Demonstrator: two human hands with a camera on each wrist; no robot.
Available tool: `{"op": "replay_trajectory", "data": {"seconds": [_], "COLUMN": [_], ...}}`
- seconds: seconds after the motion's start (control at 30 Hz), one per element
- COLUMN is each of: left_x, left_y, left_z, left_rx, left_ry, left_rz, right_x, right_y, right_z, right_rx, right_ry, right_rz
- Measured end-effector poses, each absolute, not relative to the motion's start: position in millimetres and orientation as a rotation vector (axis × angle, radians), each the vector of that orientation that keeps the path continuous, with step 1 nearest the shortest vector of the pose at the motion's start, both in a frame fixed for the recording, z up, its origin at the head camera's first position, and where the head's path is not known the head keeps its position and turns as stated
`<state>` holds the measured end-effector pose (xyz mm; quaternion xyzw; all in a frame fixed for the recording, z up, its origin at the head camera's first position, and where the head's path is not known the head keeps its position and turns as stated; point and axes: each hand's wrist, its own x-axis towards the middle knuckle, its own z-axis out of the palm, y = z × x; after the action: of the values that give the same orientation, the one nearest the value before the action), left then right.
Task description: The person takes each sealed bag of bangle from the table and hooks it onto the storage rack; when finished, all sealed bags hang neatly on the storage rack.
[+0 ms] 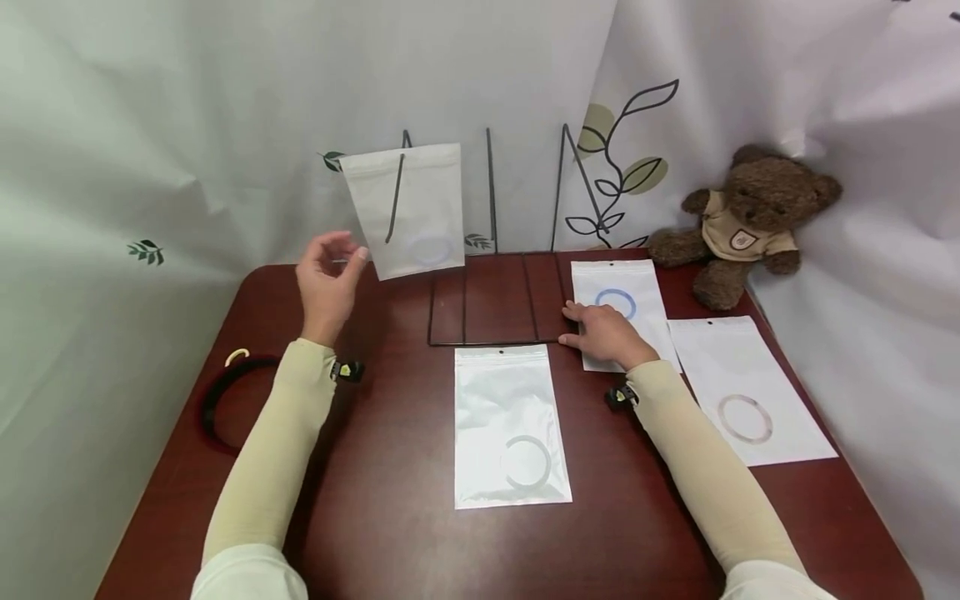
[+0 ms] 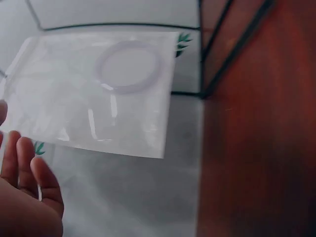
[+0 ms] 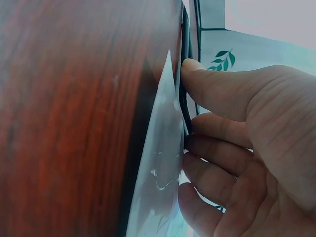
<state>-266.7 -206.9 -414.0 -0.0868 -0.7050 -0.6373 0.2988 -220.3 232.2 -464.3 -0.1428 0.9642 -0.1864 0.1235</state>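
Head view: holding the left hand (image 1: 327, 282) up just beside the left edge of the hanging pouch (image 1: 427, 192), with fingers loosely curved, thumb apart and nothing visibly pinched. Showing that pouch to the right of the left hand, hanging at a slanting prong (image 1: 395, 200) of the wire rack (image 1: 492, 187), probably relying on its top hole for support. Pressing the right hand (image 1: 607, 335) down with parted thumb and fingers at the near right corner of the rack's base, likely steadying the light frame against tipping. Overlapping the blue-ringed pouch (image 1: 651, 321) with that same hand. Showing a silver pouch (image 1: 495, 408) lying flat between the hands but nearer the body, a pale-ringed pouch (image 1: 720, 362) and teddy bear (image 1: 746, 217) beyond the right hand, and a dark band (image 1: 212, 404) beside the left forearm; turning the rings upward, presumably for easy telling apart.

Left wrist view: showing bent fingers at the edge of the hanging pouch, being too blurred for telling light contact from hovering.

Right wrist view: setting thumb and fingertips along the black wire, with a pouch lying edge-on beside them on the surface (image 3: 64, 118).
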Motion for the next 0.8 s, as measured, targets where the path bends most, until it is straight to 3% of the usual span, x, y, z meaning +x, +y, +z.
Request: {"op": "replay_trajectory", "data": {"seconds": [0.37, 0.8], "left_x": [-238, -239], "left_y": [-189, -179], "left_z": [-451, -467], "left_rx": [-0.348, -0.55], "left_ry": [-2.666, -3.109], "left_rz": [-1.504, -1.232], "right_x": [-221, -222], "right_y": [233, 234], "right_z": [-464, -467], "right_rx": [-0.437, -0.432], "right_ry": [2.811, 2.817], "right_rz": [-0.563, -0.577]}}
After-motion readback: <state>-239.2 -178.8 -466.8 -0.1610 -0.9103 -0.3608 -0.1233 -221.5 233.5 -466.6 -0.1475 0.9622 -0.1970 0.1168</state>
